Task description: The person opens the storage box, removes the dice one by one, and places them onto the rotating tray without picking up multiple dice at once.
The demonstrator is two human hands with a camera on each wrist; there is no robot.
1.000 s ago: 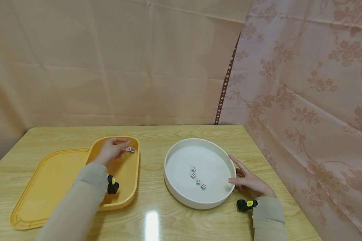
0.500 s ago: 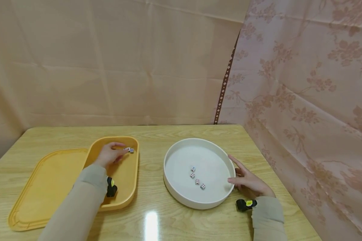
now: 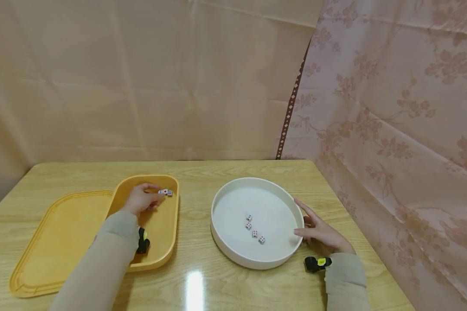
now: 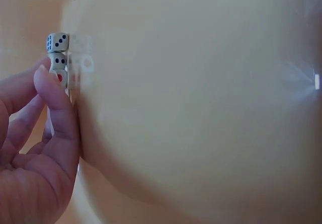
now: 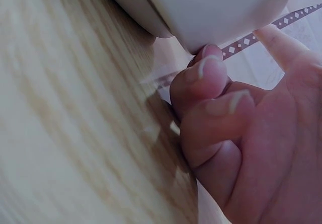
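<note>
My left hand [image 3: 141,199] reaches into the yellow tray [image 3: 167,255]. Its thumb and forefinger pinch the near end of a short row of white dice [image 3: 165,191]. In the left wrist view, the dice [image 4: 59,43] stand in line at the fingertips, one with a red dot partly behind the thumb. At the right, my right hand [image 3: 323,235] grips the rim of a round white tray [image 3: 237,258], thumb over the edge and other fingers outside. Several dice [image 3: 254,234] lie apart on its floor. In the right wrist view, curled fingers lie against the tray's outer wall [image 5: 226,12].
A flat yellow lid [image 3: 58,242] lies left of the yellow tray, partly under the left sleeve. Both trays rest on a wooden table [image 3: 196,207] with a gap between them. Beige and floral curtains [image 3: 373,108] hang behind and at the right.
My left hand's fingers have drawn slightly back and down to the near end of the dice row. The right hand and the dice in the white tray have stayed put.
</note>
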